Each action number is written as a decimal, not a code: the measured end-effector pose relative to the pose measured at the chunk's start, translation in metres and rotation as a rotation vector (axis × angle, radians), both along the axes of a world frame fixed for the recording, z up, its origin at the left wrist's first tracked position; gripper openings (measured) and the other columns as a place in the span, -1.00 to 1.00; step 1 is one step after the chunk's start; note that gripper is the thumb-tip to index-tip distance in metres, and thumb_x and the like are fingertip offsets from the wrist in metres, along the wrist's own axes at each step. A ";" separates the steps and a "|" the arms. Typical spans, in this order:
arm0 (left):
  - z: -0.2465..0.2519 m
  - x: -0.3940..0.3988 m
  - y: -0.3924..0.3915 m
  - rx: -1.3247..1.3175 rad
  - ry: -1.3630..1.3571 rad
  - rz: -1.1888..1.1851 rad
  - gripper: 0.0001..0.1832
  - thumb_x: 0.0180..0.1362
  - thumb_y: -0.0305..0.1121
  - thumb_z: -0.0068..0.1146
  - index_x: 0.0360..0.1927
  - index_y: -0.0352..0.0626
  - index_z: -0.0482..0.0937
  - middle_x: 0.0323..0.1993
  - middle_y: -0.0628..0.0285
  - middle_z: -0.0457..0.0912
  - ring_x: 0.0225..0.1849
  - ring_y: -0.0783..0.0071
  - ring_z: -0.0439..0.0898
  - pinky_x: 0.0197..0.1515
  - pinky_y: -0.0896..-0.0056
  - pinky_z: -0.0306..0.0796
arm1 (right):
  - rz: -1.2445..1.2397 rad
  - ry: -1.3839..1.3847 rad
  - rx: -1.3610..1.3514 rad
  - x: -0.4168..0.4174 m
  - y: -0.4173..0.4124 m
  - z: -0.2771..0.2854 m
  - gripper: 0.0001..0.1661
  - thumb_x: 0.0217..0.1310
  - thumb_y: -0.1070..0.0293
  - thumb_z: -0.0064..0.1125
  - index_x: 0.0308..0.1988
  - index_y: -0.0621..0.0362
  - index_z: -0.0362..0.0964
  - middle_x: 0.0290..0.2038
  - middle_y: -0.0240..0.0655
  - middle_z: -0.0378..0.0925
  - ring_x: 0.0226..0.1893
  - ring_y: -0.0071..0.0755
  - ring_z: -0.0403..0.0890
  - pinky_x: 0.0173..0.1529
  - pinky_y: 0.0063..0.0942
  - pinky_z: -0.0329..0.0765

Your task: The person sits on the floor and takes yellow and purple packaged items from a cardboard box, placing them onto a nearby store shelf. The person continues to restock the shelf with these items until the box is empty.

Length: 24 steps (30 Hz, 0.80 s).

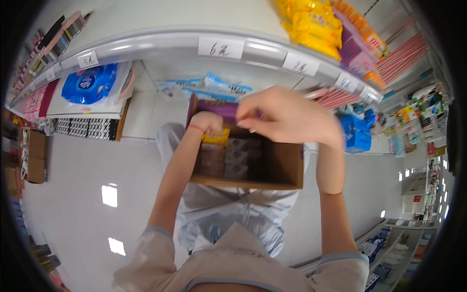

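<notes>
A brown cardboard box (284,164) with purple on its far flap (219,108) stands open against my legs. My left hand (207,122) reaches over its far left corner, with curled fingers on the edge of a small yellow packet (216,137). Below that packet, several wrapped packs (235,157) sit in the left and middle of the box, too dim to tell their kind. My right hand (288,116), blurred, hovers above the far right side of the box. Its thumb and forefinger are bent with a gap between them, and nothing shows in them.
A shelf edge (146,45) with handwritten price tags runs across in front of me. Yellow packs (313,29) lie on it at the right. Beneath are flat blue-and-white packets (226,85), a blue wipes pack (89,84) at left, and a blue package (354,133) at right.
</notes>
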<state>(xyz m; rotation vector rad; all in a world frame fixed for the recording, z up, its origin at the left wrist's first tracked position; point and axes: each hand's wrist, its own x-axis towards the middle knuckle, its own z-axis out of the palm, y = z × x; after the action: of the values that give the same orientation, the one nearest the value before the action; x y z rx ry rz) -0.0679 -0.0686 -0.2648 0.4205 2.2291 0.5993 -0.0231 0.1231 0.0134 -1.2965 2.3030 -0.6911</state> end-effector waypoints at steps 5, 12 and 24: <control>0.021 -0.005 0.020 -0.074 -0.040 -0.012 -0.72 -0.07 -0.32 -0.09 -0.46 -0.32 0.58 -0.53 0.10 0.59 -0.56 0.35 0.54 -0.49 0.36 0.42 | 0.093 -0.099 1.057 -0.016 -0.054 -0.201 -0.59 -0.11 0.36 -0.03 -0.15 0.15 0.45 -0.17 -0.23 0.49 -0.20 -0.23 0.54 -0.22 -0.27 0.50; 0.011 -0.005 0.023 -0.135 -0.089 0.055 -0.75 -0.14 -0.40 -0.12 -0.47 -0.34 0.54 -0.57 0.10 0.56 -0.60 0.37 0.49 -0.53 0.35 0.35 | -0.478 -0.062 0.496 -0.073 -0.007 -0.456 -0.47 -0.14 0.24 0.14 -0.06 0.10 0.38 -0.14 -0.12 0.48 -0.20 -0.24 0.53 -0.18 -0.34 0.48; 0.024 0.005 0.026 -0.138 -0.042 0.019 -0.73 -0.13 -0.36 -0.08 -0.43 -0.33 0.55 -0.52 0.02 0.57 -0.50 0.25 0.54 -0.45 0.25 0.40 | -0.741 -0.812 -0.079 -0.045 0.027 -0.457 -0.46 -0.07 0.29 0.13 0.01 0.06 0.29 -0.23 -0.26 0.48 -0.27 -0.39 0.51 -0.24 -0.46 0.46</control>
<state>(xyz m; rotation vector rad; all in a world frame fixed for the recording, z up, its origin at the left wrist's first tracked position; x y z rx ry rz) -0.0628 -0.0421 -0.2411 0.3135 2.2201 0.4564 -0.0683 0.1502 -0.4438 -0.0442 1.9827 -1.2543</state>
